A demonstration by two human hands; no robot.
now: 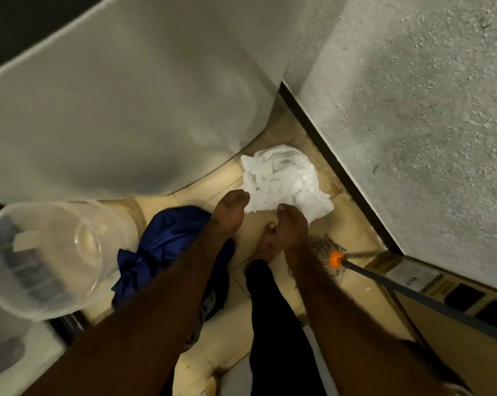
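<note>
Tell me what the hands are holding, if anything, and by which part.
The left hand and right hand meet the near edge of the white cloth on the floor; whether their fingers grip it cannot be told.

- Beige tiled floor [235, 332], grout lines showing.
- Crumpled white cloth [284, 178] in the far corner, by the dark skirting [341, 172].
- Blue cloth [167, 235] bunched on the left.
- Mop head [324, 248] against the right edge.
</note>
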